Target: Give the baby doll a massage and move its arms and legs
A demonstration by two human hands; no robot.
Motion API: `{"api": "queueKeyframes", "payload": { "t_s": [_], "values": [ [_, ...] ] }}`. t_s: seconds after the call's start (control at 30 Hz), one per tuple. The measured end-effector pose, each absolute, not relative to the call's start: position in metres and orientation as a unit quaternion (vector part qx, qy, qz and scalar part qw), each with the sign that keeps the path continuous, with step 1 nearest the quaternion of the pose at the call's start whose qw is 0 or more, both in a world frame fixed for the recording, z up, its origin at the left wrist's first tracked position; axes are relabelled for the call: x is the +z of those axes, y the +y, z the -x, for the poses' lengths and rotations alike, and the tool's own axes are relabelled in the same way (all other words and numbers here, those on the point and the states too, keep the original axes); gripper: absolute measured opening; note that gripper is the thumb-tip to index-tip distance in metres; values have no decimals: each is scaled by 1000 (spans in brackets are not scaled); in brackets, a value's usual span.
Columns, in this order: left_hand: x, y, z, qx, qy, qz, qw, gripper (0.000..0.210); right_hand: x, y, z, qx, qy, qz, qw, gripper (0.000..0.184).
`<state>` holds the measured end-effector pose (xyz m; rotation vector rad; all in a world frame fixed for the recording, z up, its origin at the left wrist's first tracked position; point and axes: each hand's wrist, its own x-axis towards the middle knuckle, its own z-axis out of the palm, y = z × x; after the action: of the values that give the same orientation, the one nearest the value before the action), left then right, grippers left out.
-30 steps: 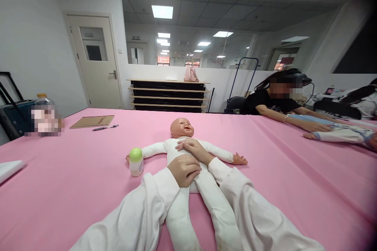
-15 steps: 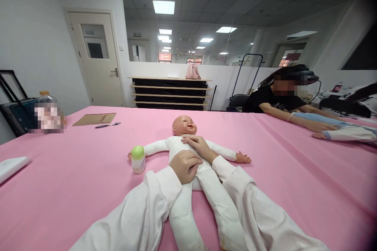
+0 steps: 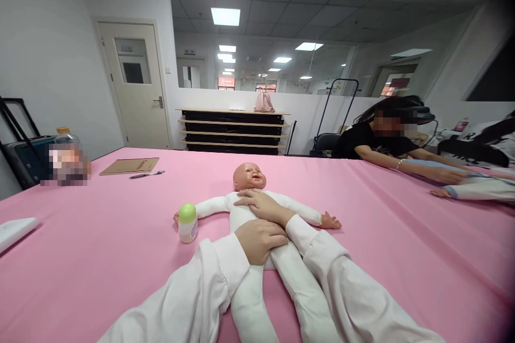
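Observation:
A baby doll with a white cloth body lies on its back in front of me, head away and arms spread. My left hand lies across its lower belly, fingers stretched out toward the right. Higher up, my right hand rests on the doll's chest, its fingers extended and pointing left. Both palms face down and are hidden. Beside the doll's arm at the left stands a small bottle with a green cap; neither hand touches it.
A pink cloth covers the table. A brown notebook, a pen and a white object lie to the left, near a yellow-capped bottle. At the right a person handles another clothed doll.
My right hand has slid left across the doll's chest. My left hand's fingers have straightened and reach further right over the belly. The view has tilted slightly.

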<state>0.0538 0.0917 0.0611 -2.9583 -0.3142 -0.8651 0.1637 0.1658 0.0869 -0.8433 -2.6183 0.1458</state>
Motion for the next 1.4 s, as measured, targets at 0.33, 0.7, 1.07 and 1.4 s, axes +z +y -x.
{"api": "queueKeyframes", "payload": {
  "t_s": [0.33,0.7,1.07,1.4],
  "values": [
    [60,86,-59,-280,-178,943,6,40,100,165,-150,133,-947,269,112,26],
    [56,84,-55,-363,-224,903,-61,42,87,161,-169,182,-904,293,252,23],
    [50,88,-53,-426,-226,874,-58,38,74,162,-184,154,-902,303,268,32],
    [46,89,-54,-460,-111,877,84,28,101,158,-154,134,-944,287,93,48]
  ]
}}
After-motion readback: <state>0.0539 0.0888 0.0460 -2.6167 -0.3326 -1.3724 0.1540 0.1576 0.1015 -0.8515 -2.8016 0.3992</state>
